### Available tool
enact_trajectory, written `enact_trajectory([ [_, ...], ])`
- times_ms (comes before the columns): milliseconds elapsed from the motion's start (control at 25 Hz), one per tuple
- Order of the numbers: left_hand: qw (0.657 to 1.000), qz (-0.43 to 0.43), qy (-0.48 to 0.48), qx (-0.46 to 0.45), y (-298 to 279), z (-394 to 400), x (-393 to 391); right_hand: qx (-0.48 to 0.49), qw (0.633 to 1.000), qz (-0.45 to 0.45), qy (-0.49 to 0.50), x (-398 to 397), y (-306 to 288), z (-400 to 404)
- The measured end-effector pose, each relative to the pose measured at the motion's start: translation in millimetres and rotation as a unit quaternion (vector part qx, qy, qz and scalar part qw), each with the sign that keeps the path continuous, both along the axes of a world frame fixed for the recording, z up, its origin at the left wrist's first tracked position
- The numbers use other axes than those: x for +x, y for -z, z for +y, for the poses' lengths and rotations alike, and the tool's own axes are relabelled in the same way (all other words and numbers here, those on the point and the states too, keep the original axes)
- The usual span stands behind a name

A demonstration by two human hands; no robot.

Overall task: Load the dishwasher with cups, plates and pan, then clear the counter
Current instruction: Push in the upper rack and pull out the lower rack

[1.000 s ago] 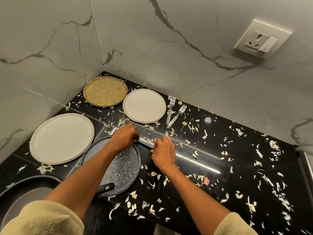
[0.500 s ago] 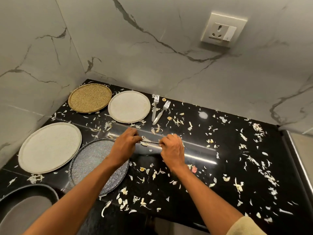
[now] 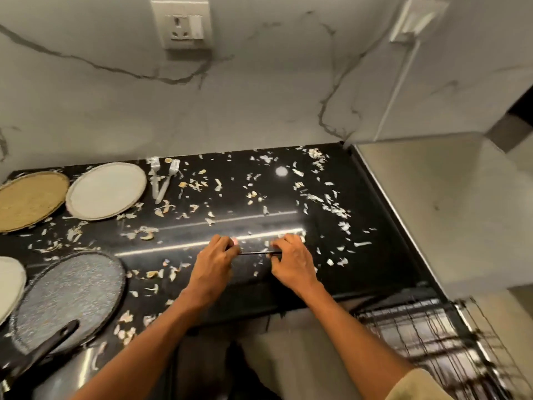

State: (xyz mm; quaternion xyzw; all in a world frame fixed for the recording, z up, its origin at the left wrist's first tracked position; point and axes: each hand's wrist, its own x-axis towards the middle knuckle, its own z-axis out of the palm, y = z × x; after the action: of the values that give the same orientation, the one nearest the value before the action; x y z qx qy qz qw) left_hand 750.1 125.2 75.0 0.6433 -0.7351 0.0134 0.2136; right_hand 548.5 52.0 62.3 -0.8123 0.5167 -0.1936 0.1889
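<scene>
Fingers of both your hands curl round the ends of a thin dark strip (image 3: 253,253) held low over the black counter (image 3: 360,272).

Your left hand (image 3: 215,262) grips its left end and your right hand (image 3: 291,262) grips its right end; what the strip is, you cannot tell through the blur. Pale scraps (image 3: 328,203) lie scattered around your hands. At far left a white plate (image 3: 106,190) sits beside a woven mat (image 3: 28,200), with two forks (image 3: 163,180) just right of the plate. At near left the speckled pan (image 3: 69,295) lies flat, its handle toward you. A wire rack (image 3: 432,342) shows at near right below the counter edge.
</scene>
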Motion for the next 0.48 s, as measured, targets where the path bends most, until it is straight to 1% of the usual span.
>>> enact_trajectory([
  [120, 1.000, -0.011, 0.027, 0.011, -3.8, 8.0, -68.8, 0.004, 0.998, -0.036, 0.042, -70.7, -1.6, 22.8],
  [200, 0.999, -0.009, 0.034, 0.017, -3.9, 17.7, -114.0, 0.009, 0.997, -0.045, 0.068, -114.9, -5.1, 38.9],
  [360, 0.996, -0.001, 0.089, 0.014, -7.5, 38.9, -199.3, 0.026, 0.994, -0.027, 0.102, -202.6, -9.7, 73.5],
  [480, 0.993, 0.002, 0.114, 0.011, -13.5, 49.3, -245.5, 0.047, 0.991, -0.026, 0.120, -249.7, -10.4, 94.2],
])
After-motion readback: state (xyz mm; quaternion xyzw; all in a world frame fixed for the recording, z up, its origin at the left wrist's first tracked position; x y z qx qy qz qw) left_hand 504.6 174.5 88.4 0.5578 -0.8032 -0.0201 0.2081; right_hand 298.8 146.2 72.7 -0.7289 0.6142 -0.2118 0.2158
